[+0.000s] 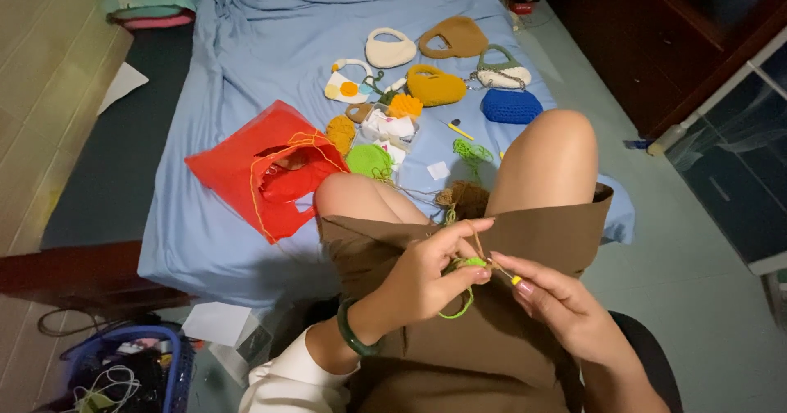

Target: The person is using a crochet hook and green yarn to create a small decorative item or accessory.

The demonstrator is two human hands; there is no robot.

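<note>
Left hand: pinching a small green crochet piece, fingers closed, green yarn looping below.
Right hand: gripping a crochet hook, fingertips closed on it.
Place: both hovering over the lap.
Bed: carrying crocheted bags and a red bag.

A small bright green crochet piece sits low and centre in the frame, above the brown lap. A loop of green yarn hangs beneath it. A thin crochet hook with a yellow band lies just right of it, pointing toward the piece.
</note>
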